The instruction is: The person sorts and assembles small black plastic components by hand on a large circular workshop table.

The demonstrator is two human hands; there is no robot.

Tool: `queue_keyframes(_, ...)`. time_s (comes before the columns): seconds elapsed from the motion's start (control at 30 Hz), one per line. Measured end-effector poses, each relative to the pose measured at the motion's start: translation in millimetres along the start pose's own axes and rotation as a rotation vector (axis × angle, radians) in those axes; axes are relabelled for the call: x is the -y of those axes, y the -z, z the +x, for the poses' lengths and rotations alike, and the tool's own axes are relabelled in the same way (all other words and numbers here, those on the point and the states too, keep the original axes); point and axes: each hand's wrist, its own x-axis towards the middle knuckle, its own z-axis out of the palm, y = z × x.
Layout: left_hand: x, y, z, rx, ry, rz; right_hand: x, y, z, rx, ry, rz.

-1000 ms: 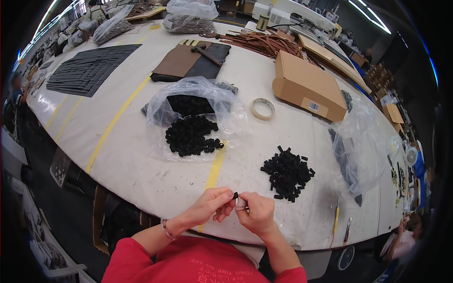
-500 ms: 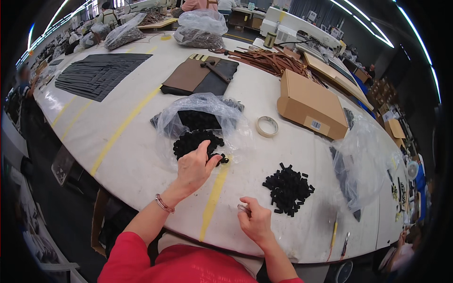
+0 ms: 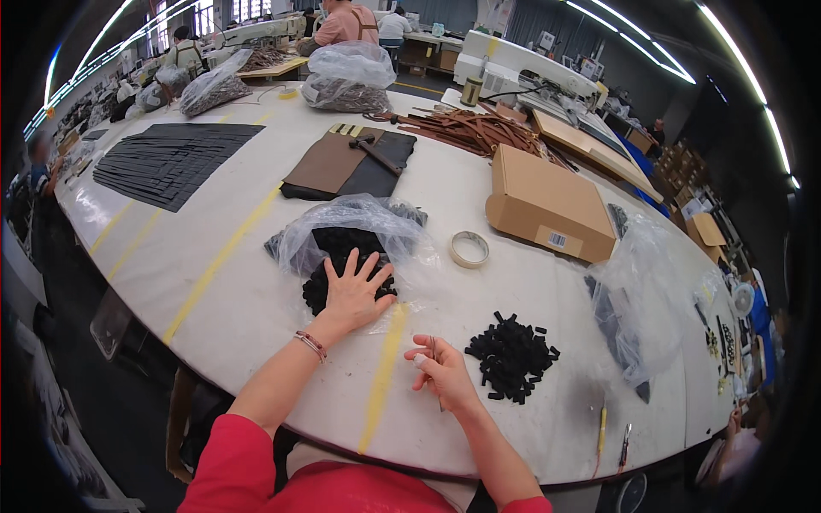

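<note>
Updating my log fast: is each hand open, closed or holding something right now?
Left hand: open, spread over the black pieces.
Right hand: partly curled, holding a slim metal tool, exact kind unclear.

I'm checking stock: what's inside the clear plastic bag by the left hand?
Small black pieces lie at the open mouth of the bag, with more black inside. The left hand hides some pieces; what lies deepest can't be seen.
</note>
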Motion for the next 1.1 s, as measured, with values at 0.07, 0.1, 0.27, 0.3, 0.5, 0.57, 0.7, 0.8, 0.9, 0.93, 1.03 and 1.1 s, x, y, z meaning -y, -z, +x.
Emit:
queue_keyframes(0.07, 5, -3, 1, -0.019, 0.031, 0.011, 3, 6, -15, 0.016, -0.018, -0.002)
queue_keyframes(0.1, 7, -3, 4, -0.019, 0.038, 0.005, 3, 12, -22, 0.071, -0.070, -0.023)
queue_keyframes(0.27, 14, -9, 19, -0.002, 0.048, 0.015, 10, 41, -56, -0.194, 0.168, -0.553)
queue_keyframes(0.3, 14, -9, 21, 0.008, 0.048, 0.013, 14, 50, -56, -0.334, 0.284, -0.763)
queue_keyframes(0.5, 12, -6, 17, -0.063, 0.043, 0.037, 37, 97, -5, -0.766, 0.535, -1.298)
queue_keyframes(0.57, 6, 7, 14, -0.072, 0.037, 0.024, 36, 110, 10, -0.765, 0.394, -1.520)
queue_keyframes(0.7, -10, 40, -6, -0.286, 0.004, -0.230, 28, 117, 21, -0.653, 0.277, -1.654)
queue_keyframes(0.8, -34, 50, -28, -0.267, -0.037, -0.578, 24, 112, 12, -0.675, 0.326, -1.696)
queue_keyframes(0.9, -56, 58, -46, 0.110, 0.149, -0.979, 29, 90, -1, -0.716, 0.480, -1.532)
queue_keyframes(0.93, -63, 56, -50, 0.113, 0.150, -0.983, 31, 82, -5, -0.732, 0.566, -1.364)
queue_keyframes(1.03, -79, 52, -53, 0.341, 0.299, -1.633, 32, 55, -18, -0.347, 0.208, -0.386)
queue_keyframes(1.1, -87, 49, -54, 0.409, 0.343, -1.798, 32, 32, -28, -0.231, 0.113, -0.088)
